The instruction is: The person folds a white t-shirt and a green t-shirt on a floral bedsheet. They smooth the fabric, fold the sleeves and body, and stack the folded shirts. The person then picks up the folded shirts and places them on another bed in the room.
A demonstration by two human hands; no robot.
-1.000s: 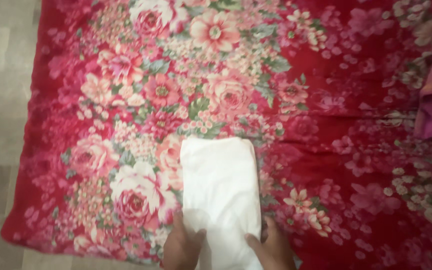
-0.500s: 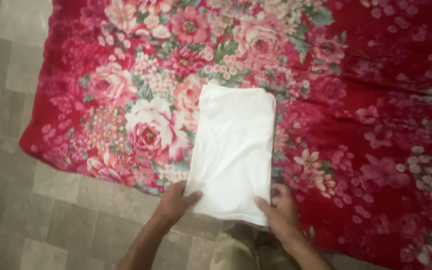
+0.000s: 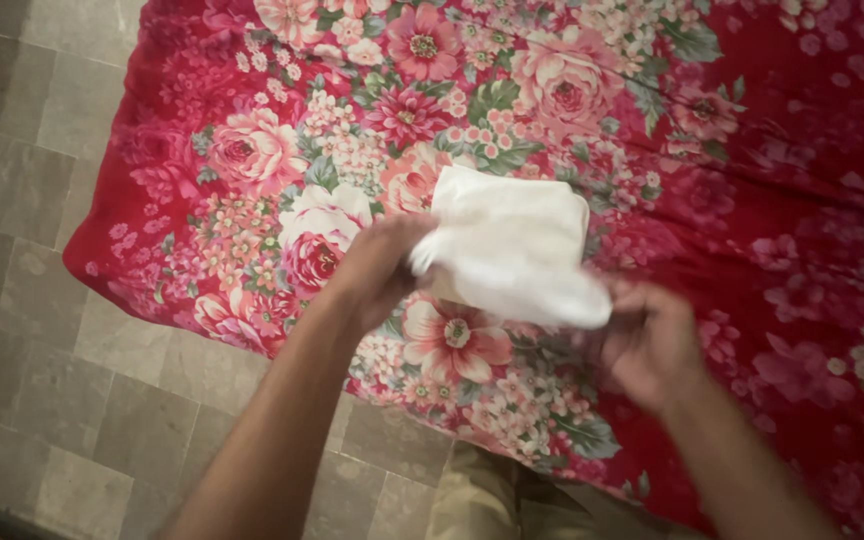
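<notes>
Two hands pinch the white folded cloth [image 3: 512,245]: left hand [image 3: 377,265] closed on its 9 o'clock corner, right hand [image 3: 647,340] on the 4 o'clock corner, motion-blurred. Cloth sits mid-frame on the red floral blanket [image 3: 752,150], near edge lifted, long axis roughly 10-to-4 o'clock. Grey tiled floor [image 3: 32,200] at 9 o'clock.

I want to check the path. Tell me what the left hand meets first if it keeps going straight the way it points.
The left hand points up and to the right and already grips the near edge of the folded white cloth, so it meets that cloth at once. Beyond lies the red floral blanket. The picture is blurred, so depth is uncertain.
</notes>
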